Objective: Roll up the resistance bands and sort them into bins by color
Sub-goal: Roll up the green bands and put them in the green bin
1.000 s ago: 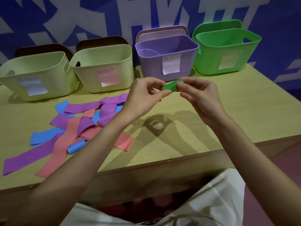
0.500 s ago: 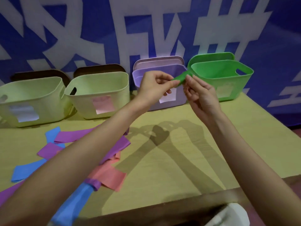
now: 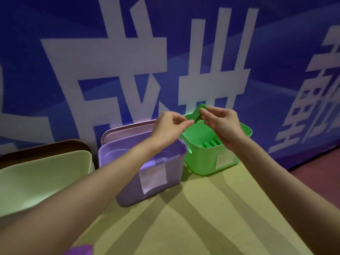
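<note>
Left hand [image 3: 170,126] and right hand [image 3: 220,122] both pinch small rolled green rubber band [image 3: 197,113] above green plastic bin [image 3: 207,159], keeping it wound for the drop.

Both hands were raised above the green bin [image 3: 206,159], pinching a rolled green resistance band [image 3: 198,113] between them. The left hand [image 3: 170,126] gripped its lower end with thumb and fingertips; the right hand [image 3: 221,122] held its upper part. Inside the green bin lay other rolled green bands [image 3: 211,143]. Just left of it stood the purple bin [image 3: 128,159], with a paper label [image 3: 152,178] on its front, and farther left a pale green bin [image 3: 42,177]. All sat on the yellowish table [image 3: 202,218] against a blue banner [image 3: 110,52]. A purple band [image 3: 81,250] showed at the bottom edge.
</note>
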`<state>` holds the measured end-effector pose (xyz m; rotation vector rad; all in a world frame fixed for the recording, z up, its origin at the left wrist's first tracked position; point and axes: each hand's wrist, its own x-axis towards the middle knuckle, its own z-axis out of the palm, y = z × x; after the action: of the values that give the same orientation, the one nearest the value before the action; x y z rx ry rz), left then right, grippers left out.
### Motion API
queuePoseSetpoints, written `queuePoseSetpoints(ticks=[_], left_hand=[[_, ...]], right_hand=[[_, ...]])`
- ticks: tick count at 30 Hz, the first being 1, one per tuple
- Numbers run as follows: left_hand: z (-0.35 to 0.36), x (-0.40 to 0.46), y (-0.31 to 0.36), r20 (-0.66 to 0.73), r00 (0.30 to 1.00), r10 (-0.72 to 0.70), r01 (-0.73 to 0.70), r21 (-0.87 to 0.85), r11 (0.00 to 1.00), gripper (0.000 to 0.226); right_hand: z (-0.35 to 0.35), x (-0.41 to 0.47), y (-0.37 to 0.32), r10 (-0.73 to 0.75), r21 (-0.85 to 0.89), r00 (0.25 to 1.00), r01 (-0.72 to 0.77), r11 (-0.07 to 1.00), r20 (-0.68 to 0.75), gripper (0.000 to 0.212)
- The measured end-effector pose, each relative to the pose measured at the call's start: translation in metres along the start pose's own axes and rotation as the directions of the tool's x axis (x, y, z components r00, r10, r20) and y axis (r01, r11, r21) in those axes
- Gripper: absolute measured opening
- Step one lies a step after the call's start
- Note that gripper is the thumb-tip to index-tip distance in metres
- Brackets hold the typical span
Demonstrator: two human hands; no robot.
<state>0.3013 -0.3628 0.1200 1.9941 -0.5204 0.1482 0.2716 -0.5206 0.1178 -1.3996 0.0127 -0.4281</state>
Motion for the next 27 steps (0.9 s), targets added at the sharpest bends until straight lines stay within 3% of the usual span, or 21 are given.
queuePoseSetpoints(ticks=[4, 6, 8, 11, 15, 21, 24, 27], left_hand=[[0.006, 0.028, -0.037, 0.219, 0.975, 0.044, -0.138, 0.437, 0.889, 0.050], [0.007, 0.039, -0.053, 0.336, 0.941, 0.035, -0.219, 0.530, 0.819, 0.069], [0.008, 0.049, -0.064, 0.374, 0.927, 0.037, -0.248, 0.534, 0.808, 0.084], [0.013, 0.061, -0.074, 0.399, 0.917, 0.000, -0.228, 0.524, 0.821, 0.071], [0.024, 0.064, -0.079, 0.448, 0.894, -0.007, -0.260, 0.532, 0.806, 0.052], [0.026, 0.067, -0.081, 0.488, 0.873, 0.013, -0.296, 0.508, 0.809, 0.052], [0.028, 0.070, -0.082, 0.487, 0.873, 0.010, -0.291, 0.503, 0.814, 0.059], [0.030, 0.074, -0.084, 0.472, 0.882, -0.003, -0.270, 0.510, 0.817, 0.052]], right_hand=[[-0.022, 0.054, 0.015, -0.007, -0.210, 0.998, -0.008, 0.978, -0.069, 0.011], [-0.031, 0.077, 0.024, 0.050, -0.422, 0.997, -0.073, 0.904, -0.065, 0.015], [-0.040, 0.098, 0.038, 0.135, -0.621, 0.989, -0.146, 0.770, -0.066, 0.023], [-0.044, 0.125, 0.063, 0.233, -0.773, 0.968, -0.215, 0.597, -0.090, 0.032], [-0.032, 0.144, 0.087, 0.326, -0.853, 0.938, -0.265, 0.450, -0.120, 0.039], [-0.015, 0.142, 0.114, 0.450, -0.959, 0.882, -0.236, 0.158, -0.143, 0.041], [-0.013, 0.141, 0.122, 0.481, -0.970, 0.863, -0.225, 0.088, -0.157, 0.041], [-0.014, 0.144, 0.126, 0.477, -0.966, 0.863, -0.239, 0.096, -0.167, 0.041]])
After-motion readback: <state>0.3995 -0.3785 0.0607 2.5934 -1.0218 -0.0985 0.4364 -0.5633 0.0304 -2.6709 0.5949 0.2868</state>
